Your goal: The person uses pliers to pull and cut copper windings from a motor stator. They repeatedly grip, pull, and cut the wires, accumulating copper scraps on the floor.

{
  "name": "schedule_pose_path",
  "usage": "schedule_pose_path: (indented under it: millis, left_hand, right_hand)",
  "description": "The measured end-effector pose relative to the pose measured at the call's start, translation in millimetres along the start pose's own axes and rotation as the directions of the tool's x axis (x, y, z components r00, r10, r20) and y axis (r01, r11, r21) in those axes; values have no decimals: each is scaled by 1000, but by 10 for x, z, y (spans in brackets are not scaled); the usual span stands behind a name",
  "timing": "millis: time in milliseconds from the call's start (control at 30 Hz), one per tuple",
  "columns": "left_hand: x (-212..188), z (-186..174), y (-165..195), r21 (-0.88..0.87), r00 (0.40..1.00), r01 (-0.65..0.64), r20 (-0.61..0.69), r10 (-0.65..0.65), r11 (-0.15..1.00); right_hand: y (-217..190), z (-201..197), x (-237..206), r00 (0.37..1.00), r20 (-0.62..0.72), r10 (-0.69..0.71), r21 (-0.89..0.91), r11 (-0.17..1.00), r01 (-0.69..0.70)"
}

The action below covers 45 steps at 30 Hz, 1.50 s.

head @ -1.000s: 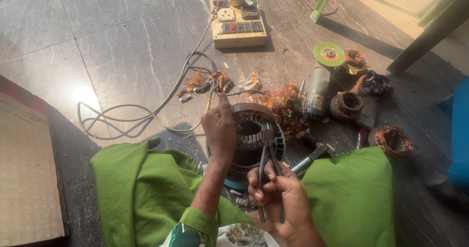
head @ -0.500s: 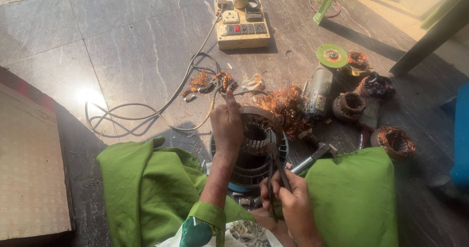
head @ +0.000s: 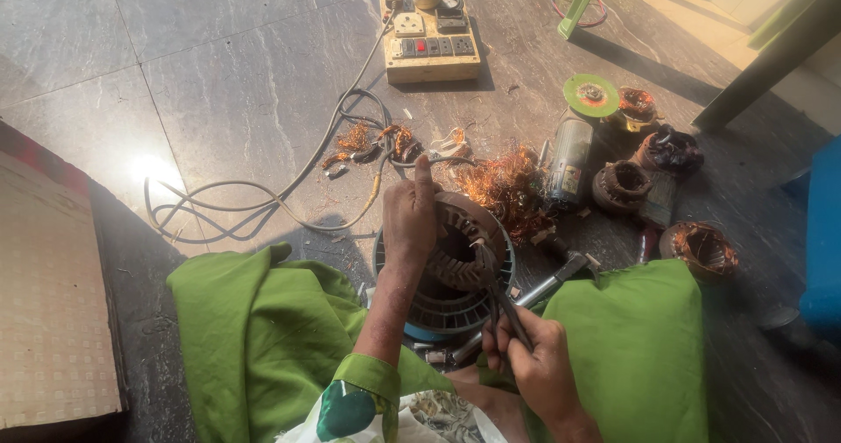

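A round motor stator with slotted iron core sits on the stone floor between my green-clad knees. My left hand lies over its top left rim, fingers gripping it. My right hand is closed around the handles of dark pliers, whose jaws reach into the stator's right side. A hammer lies just right of the stator.
Stripped copper wire is piled behind the stator. A switch board with cable lies farther back. A grinder with green disc, several old windings, a board at left, table legs at right.
The view has shifted slightly; my right hand has moved the pliers up toward the stator's rim. My left hand stays on the stator.
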<state>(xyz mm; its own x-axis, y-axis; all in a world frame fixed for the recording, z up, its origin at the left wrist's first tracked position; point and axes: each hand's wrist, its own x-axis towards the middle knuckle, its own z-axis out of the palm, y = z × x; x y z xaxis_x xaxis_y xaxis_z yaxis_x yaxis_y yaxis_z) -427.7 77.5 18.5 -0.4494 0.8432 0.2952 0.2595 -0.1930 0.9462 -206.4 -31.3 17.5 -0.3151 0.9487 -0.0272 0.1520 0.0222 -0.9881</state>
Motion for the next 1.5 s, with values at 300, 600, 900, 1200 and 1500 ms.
schedule_pose_path:
  millis: [300,600,900,1200,1500]
  left_hand:
    - [-13,7,-37,-35,999,-30,19,31,999]
    - [133,39,-71,74,997,55,-59,-51,996]
    - [10,-66,79,4,976,125,-183,-122,992]
    - [-23,-33,-75,-53,974,5,-226,-17,999]
    - [-58,-48,-123,71,911,-301,-273,309,951]
  right_hand:
    - [63,-40,28,989,4,-149,-173,974,148]
    - [-263,-194,-172,783,150,-603,-238,747,621]
    - [-404,-211,-3,968,-154,-199,229,946,231]
    - [-710,154,751,952,-265,-154,304,923,234]
    - [-430,209,754,899,-167,-404,-11,913,408]
